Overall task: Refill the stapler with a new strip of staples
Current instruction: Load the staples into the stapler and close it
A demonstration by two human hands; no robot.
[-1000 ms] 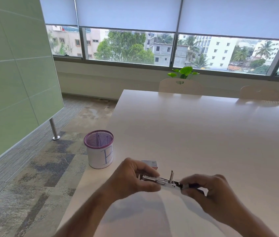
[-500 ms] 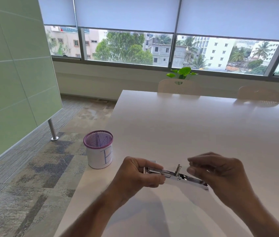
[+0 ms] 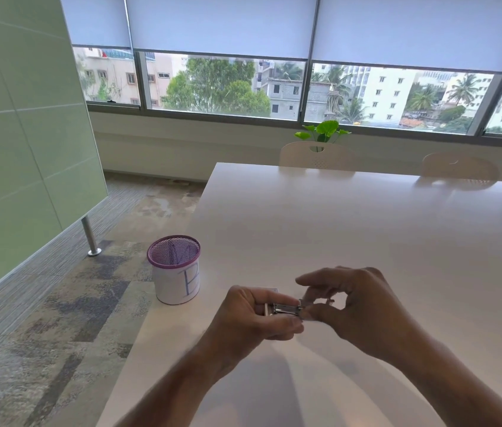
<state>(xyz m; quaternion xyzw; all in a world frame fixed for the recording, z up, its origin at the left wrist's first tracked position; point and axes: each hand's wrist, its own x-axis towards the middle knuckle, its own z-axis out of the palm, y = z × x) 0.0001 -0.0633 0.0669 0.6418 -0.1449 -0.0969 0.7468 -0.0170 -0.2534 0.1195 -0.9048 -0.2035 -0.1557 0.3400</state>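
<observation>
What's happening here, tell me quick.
A person is working on a small metal stapler over a white table. The left hand grips one end of it, and the right hand pinches at the other end. Whether a staple strip is in yet can't be made out. A small box shows just behind the left hand, and a purple mesh cup stands at the table's left edge.

The stapler (image 3: 286, 309) in my hands is shiny bare metal; the table (image 3: 366, 235) under it is smooth, glossy white.
</observation>
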